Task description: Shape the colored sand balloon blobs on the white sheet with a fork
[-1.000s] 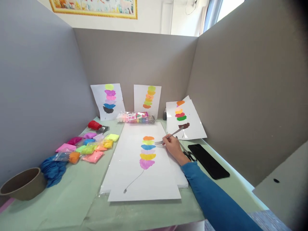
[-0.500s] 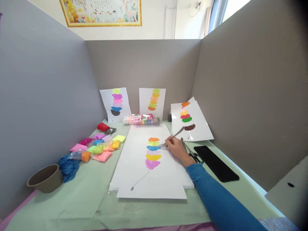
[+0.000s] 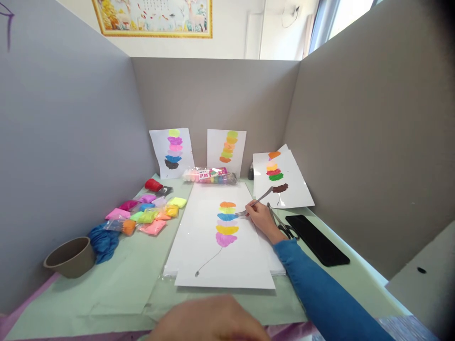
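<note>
My right hand (image 3: 262, 220) holds a metal fork (image 3: 261, 196) in closed fingers, its handle slanting up to the right. The fork's tines lie by the right edge of the blue patch (image 3: 226, 217) on a white sheet of paper (image 3: 249, 265). That sheet bears a column of coloured patches, orange at the top and a purple one (image 3: 226, 239) at the bottom, with a thin dark line trailing down-left. At the bottom edge of the view is my left hand (image 3: 209, 322), knuckles up and cut off by the frame; its fingers are hidden.
Left lie several clay packets (image 3: 152, 228), a blue cloth (image 3: 104, 242) and a brown pot (image 3: 71, 258). Scissors (image 3: 286, 229) and a black phone (image 3: 318, 240) lie to the right. Behind stand painted sheets (image 3: 284, 175) and a packaged clay set (image 3: 209, 176). Grey panels (image 3: 213, 94) enclose the table.
My left hand has come into view at the bottom edge. My right hand and the fork stay almost in place at the blue patch, while the whole view shifts slightly.
</note>
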Tool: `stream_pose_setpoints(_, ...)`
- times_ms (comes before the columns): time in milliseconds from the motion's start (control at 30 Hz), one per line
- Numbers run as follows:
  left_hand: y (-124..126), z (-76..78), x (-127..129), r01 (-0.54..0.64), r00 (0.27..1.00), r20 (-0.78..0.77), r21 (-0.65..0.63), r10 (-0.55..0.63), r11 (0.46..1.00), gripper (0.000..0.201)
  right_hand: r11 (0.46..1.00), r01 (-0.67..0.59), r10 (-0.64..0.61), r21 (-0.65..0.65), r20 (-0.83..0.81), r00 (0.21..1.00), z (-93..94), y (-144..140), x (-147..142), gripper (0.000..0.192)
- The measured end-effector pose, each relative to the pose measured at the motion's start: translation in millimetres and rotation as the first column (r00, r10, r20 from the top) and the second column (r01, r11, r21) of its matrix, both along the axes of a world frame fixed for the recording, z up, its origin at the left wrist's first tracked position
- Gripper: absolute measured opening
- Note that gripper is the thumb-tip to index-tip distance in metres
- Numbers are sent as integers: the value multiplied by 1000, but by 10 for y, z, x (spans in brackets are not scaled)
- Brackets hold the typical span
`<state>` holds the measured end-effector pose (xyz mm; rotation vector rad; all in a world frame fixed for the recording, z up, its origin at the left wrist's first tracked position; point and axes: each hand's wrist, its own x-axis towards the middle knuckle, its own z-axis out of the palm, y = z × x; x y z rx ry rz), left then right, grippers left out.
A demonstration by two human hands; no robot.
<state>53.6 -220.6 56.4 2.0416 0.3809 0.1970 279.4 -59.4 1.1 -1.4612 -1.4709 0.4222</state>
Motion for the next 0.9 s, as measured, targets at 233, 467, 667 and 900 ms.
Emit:
stream_pose_setpoints(233, 372, -26, -260, -830, 554, 176, 47, 813, 555, 42, 996, 71, -74, -48, -68, 995, -22, 31, 11, 15)
stream_pose_setpoints(467, 619, -315, -441, -853, 429, 83, 366, 899, 373, 25, 995, 81, -81, -58, -11, 997, -34, 42, 21, 15)
stream_pose_setpoints(667, 615, -438, -450, -835, 444, 186, 442, 877, 329, 22, 997, 64, -66, -41, -38, 997, -41, 42, 21, 15)
stream_pose_setpoints(900, 711, -576, -576, -754, 473, 247, 610, 845, 244, 28, 997, 73, -73, -39, -11, 997, -56, 58, 26, 15)
